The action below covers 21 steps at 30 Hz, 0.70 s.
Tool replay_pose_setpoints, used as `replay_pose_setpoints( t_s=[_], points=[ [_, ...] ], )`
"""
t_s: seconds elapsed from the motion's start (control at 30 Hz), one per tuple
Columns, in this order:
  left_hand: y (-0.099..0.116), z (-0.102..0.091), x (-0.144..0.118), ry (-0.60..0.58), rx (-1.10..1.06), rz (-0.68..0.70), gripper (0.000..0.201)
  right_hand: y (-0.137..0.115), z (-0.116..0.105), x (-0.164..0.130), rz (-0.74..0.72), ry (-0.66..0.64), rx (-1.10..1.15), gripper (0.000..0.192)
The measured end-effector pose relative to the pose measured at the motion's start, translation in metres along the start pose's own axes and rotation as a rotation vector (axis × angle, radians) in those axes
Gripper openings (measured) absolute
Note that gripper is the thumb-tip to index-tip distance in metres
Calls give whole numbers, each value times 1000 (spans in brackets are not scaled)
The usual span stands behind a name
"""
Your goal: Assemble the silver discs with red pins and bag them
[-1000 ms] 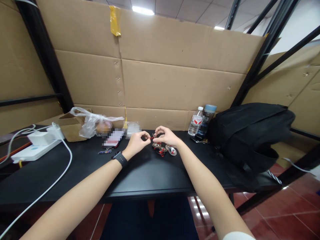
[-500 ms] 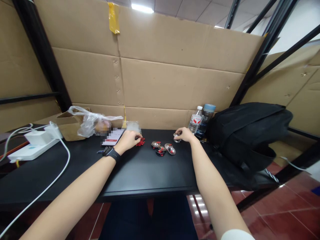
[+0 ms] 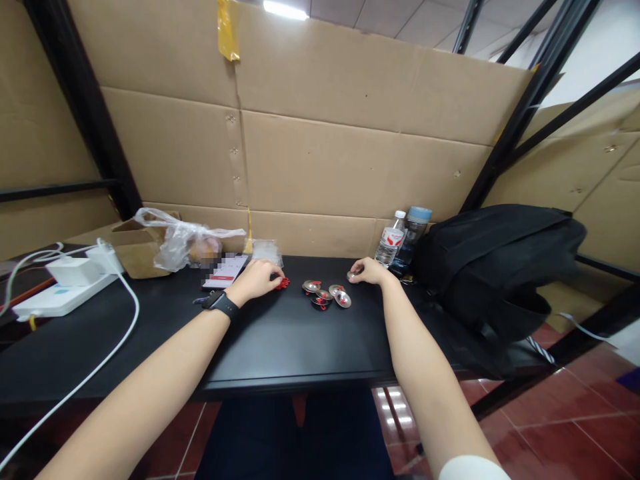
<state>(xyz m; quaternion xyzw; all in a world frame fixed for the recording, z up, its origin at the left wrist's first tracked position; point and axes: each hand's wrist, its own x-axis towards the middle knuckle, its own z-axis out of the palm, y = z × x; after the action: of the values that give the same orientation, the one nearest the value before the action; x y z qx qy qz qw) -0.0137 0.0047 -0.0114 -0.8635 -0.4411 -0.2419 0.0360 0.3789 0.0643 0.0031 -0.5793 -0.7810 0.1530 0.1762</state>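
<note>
Head view: a red knot [image 3: 283, 283] lies near the desk's back edge under the left hand [image 3: 255, 280], whose fingers curl loosely over it; a real grasp cannot be told. The right hand [image 3: 369, 271] pinches a small metal disc [image 3: 352, 275] against the desk [image 3: 280, 340]. Between them sit more discs [image 3: 325, 296]. Best to pinch the knot by its cord and keep the disc flat.

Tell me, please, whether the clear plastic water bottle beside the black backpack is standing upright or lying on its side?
Upright: the clear plastic water bottle stands on the black table with its white cap on top, next to a blue-lidded tumbler.
</note>
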Motion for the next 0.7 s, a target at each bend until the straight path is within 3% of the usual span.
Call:
replay_pose_setpoints(
  t_s=[0.13,0.27,0.37,0.57,0.7],
  points=[
    [-2,4,0,25,-83,-26,26,-32,2,-2,-125,78,-11,28],
    [0,6,1,61,-116,-26,29,-77,25,0,-335,-86,31,28],
    [2,8,2,74,-114,-11,29,-99,47,1,-393,-122,-12,20],
    [8,8,3,57,-131,6,27,-104,58,0,-331,23,-62,15],
    [24,3,3,111,-242,-6,31,-107,54,1,-330,105,174,14]
  ],
)
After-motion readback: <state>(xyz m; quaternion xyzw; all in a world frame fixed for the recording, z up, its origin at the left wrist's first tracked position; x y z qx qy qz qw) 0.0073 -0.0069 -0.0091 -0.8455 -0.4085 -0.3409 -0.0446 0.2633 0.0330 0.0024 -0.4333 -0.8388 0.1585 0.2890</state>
